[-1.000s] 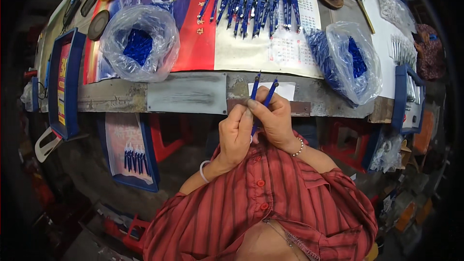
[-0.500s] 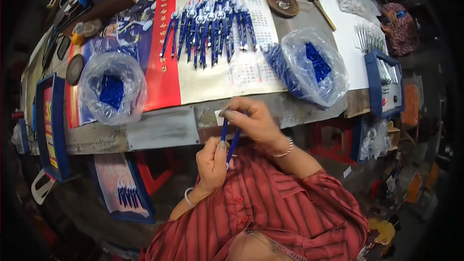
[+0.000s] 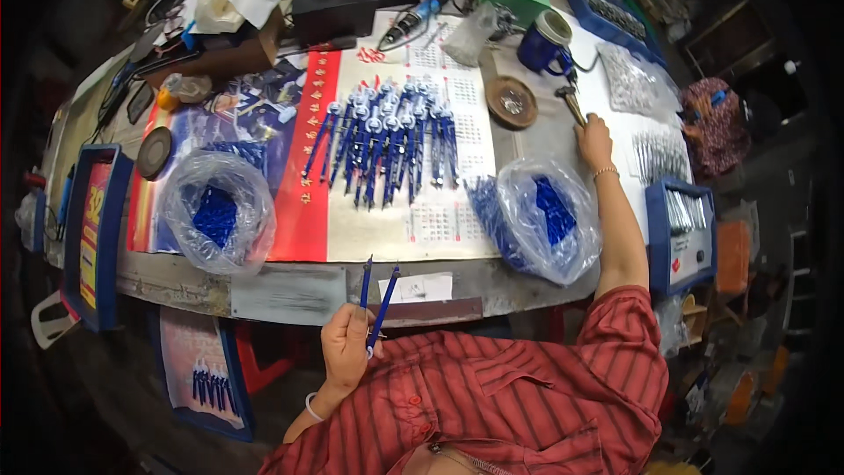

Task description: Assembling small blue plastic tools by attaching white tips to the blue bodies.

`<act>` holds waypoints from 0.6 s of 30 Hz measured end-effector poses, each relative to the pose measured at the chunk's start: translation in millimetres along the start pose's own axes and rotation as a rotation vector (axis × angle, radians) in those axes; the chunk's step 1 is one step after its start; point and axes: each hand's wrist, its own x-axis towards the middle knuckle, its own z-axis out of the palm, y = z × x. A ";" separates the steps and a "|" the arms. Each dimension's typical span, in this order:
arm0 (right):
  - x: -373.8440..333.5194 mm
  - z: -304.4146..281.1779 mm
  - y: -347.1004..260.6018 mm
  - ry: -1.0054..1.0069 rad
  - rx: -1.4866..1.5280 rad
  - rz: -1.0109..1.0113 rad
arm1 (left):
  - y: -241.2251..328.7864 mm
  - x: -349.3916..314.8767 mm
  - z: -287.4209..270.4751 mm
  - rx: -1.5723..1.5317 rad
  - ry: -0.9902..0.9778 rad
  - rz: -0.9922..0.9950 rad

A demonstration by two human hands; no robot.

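Observation:
My left hand is closed round a blue two-legged drawing compass, its legs spread and pointing up at the table's front edge. Far across the table, my right hand is closed on the handle of a hammer. The hammer's head lies beyond the fingers, close to a dark blue mug. A cluster of similar blue compasses with pale round heads lies on the printed sheet in the middle.
Clear plastic bags with blue parts stand at left and right, the latter beside my right forearm. A round brown dish sits near the mug. Blue trays flank the table. A person sits at the far right.
My right hand has left the compass and reached forward and right to the hammer. My left hand keeps the compass, now lower in view. The view has tilted up.

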 end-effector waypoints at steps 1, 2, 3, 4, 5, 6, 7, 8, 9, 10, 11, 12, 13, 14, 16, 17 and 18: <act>1.1 3.5 -0.3 0.017 -0.103 -0.037 | 0.8 2.1 -1.9 -0.002 0.015 0.010; -0.1 4.6 -7.4 0.017 -0.089 -0.061 | 2.3 2.5 -3.4 -0.007 0.037 0.020; -3.7 4.9 -12.8 0.055 -0.007 -0.037 | 3.4 3.2 -5.0 -0.013 0.057 0.029; -8.2 2.2 -16.7 0.094 0.073 -0.012 | 2.4 4.2 -6.5 -0.016 0.077 0.036; -9.1 -0.5 -8.4 0.087 0.094 -0.065 | 0.3 5.8 -7.3 -0.032 0.056 0.012; -10.6 -3.3 3.2 0.079 0.115 -0.118 | -0.1 6.8 -8.3 -0.046 0.034 -0.014; -18.3 -8.8 6.5 0.096 0.158 -0.158 | -0.1 8.2 -9.7 -0.049 0.055 -0.010; -28.4 -27.9 -7.5 0.066 0.202 -0.130 | -0.8 9.0 -10.9 -0.054 0.039 -0.016; -37.5 -44.7 -9.6 0.124 0.236 -0.217 | -0.8 11.1 -11.3 -0.059 0.012 -0.019; -46.8 -67.3 -20.2 0.195 0.268 -0.300 | -0.9 13.2 -11.7 -0.099 0.013 -0.026; -53.5 -87.3 -34.4 0.179 0.274 -0.312 | -2.8 16.0 -12.5 -0.098 0.028 -0.022; -58.7 -113.0 -62.3 0.129 0.282 -0.355 | -8.8 18.5 -15.0 -0.119 -0.001 -0.023; -67.4 -134.2 -95.1 0.076 0.290 -0.393 | -11.0 17.2 -17.5 -0.139 -0.033 -0.028; -70.3 -145.8 -125.0 0.047 0.325 -0.460 | -9.9 17.3 -18.9 -0.088 -0.047 -0.028; -64.4 -150.8 -192.1 -0.017 0.274 -0.618 | -9.3 14.7 -19.4 -0.110 -0.061 -0.029; -61.1 -149.5 -228.2 -0.053 0.193 -0.708 | -7.4 12.3 -20.5 -0.124 -0.069 -0.028; -57.9 -142.9 -259.9 -0.112 0.208 -0.776 | -3.4 9.5 -22.9 -0.081 -0.075 -0.027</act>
